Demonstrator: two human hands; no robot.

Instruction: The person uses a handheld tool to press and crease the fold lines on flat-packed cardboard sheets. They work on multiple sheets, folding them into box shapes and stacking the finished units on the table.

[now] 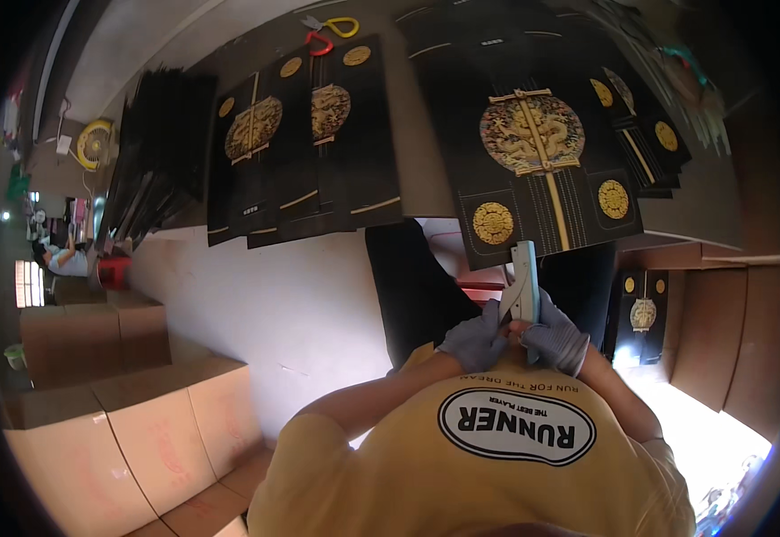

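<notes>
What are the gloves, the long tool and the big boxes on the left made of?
The gloves look like soft, matte grey knit: they wrinkle and have a ribbed cuff. The tool is smooth and pale, maybe painted metal or plastic; the look doesn't settle it. The boxes seem plain cardboard: dull brown, flat sides, straight folded edges.

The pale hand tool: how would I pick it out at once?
Start at the yellow shirt filling the lower middle. Just above it, the left hand and right hand meet at the pale tool. Slim and whitish with a pale blue side, it contrasts with the grey gloves and black panel beyond.
</notes>
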